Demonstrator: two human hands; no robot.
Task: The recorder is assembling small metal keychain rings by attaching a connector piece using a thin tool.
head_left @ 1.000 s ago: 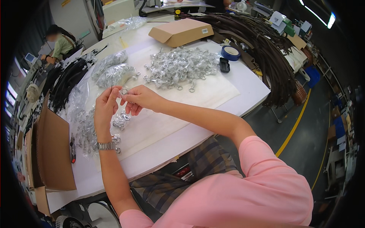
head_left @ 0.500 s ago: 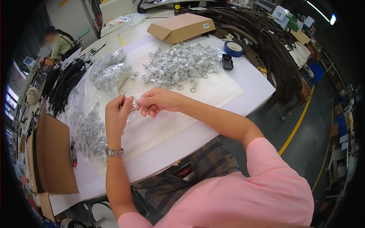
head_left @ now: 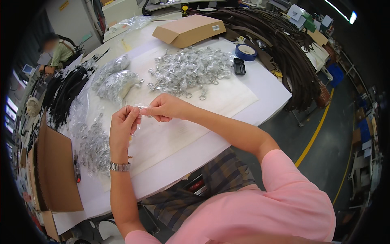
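My left hand [head_left: 123, 123] is closed, and a thin dark pointed tool [head_left: 126, 103] sticks up from its fingers. My right hand [head_left: 167, 107] pinches a small metal ring piece in clear plastic [head_left: 140, 109], its fingertips meeting those of the left. The fingers cover most of that piece. Beyond my hands lies a loose heap of plastic-wrapped metal rings [head_left: 190, 68]. To the left, a large clear bag [head_left: 92, 140] holds more of the silvery pieces, and bagged bundles [head_left: 119, 84] rest above it.
An open cardboard box [head_left: 59, 171] stands at the left edge. At the back are a shallow carton [head_left: 189, 30], blue tape roll [head_left: 246, 52] and small black case [head_left: 239, 66]. Dark straps [head_left: 280, 53] pile right, black ones [head_left: 67, 89] left. A person [head_left: 61, 51] sits far left.
My right fingers have closed in on the small piece and meet the left fingertips. The dark tool in my left hand now points more upright. The view has shifted slightly.
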